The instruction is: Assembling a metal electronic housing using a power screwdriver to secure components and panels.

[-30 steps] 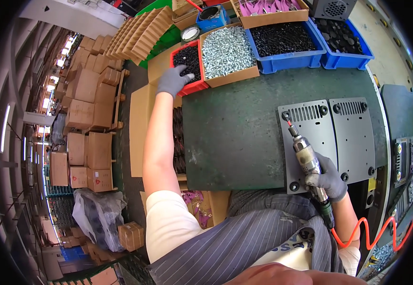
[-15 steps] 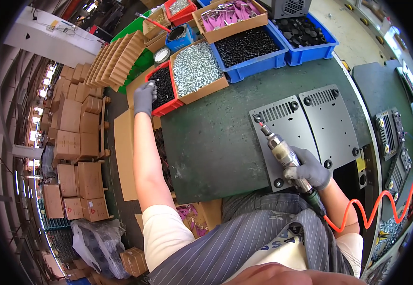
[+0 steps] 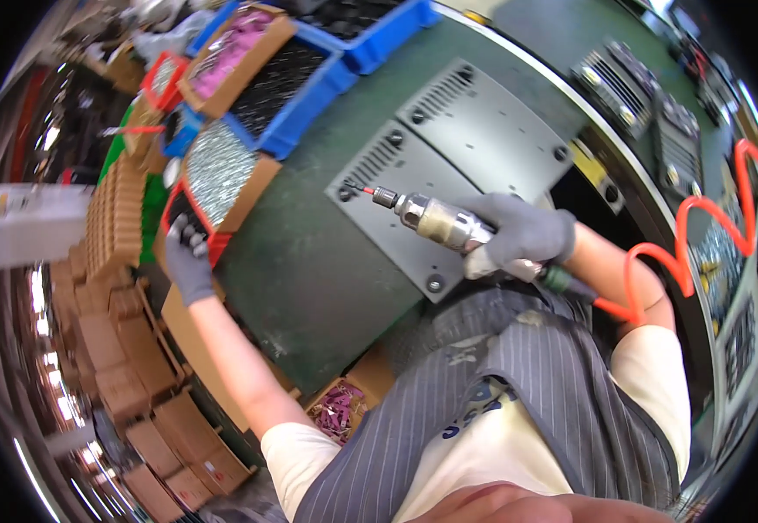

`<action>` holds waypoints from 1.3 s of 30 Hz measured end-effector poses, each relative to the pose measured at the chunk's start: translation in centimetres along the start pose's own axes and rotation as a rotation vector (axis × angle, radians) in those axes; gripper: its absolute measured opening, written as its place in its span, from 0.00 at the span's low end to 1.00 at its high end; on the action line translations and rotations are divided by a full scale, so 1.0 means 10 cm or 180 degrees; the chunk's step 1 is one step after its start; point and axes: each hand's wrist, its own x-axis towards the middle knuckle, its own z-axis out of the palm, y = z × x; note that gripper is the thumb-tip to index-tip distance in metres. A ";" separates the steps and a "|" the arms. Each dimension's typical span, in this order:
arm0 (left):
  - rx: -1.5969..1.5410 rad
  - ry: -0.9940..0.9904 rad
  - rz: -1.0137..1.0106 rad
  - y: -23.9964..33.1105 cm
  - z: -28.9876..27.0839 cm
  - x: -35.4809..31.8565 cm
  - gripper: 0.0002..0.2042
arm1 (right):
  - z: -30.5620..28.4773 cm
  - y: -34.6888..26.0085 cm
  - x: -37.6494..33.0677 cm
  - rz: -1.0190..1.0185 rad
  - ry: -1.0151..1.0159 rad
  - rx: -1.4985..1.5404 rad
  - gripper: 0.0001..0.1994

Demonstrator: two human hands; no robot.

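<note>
My left hand [image 3: 189,261], in a grey glove, is at the red bin [image 3: 219,247] of small black parts. Its fingers are curled, and whatever they pinch cannot be made out. My right hand [image 3: 523,235], also gloved, wraps round a metal power screwdriver [image 3: 440,220] with an orange coiled hose. The driver's bit points left, by a black round foot at the corner of a dark grey metal panel [image 3: 379,213]. A second such panel [image 3: 492,126] lies against it on the far side. Both have slots and black feet.
Beyond the red bin stand a carton of silvery screws [image 3: 220,170], a blue bin of black parts [image 3: 309,109] and a box of pink-handled pieces [image 3: 235,57]. The orange hose [image 3: 684,253] coils at the right. Stacked cartons [image 3: 126,340] stand left of the green table [image 3: 287,253].
The whole view has turned, so the table and bins appear rotated counterclockwise. My left hand stays at the red bin, its fingers now over the black parts. The right hand keeps hold of the screwdriver.
</note>
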 end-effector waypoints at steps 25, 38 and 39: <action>0.0373 0.0068 0.0131 -0.42 0.35 -0.36 0.21 | -1.89 1.60 -2.16 0.1436 0.1539 -0.0132 0.10; 0.5656 0.1526 0.1539 0.02 -0.13 0.45 0.17 | -1.83 1.26 -1.76 0.1930 0.2303 0.1845 0.22; 0.5738 0.1519 0.2140 0.10 -0.07 0.47 0.17 | -1.79 1.20 -1.73 0.1865 0.2242 0.1793 0.23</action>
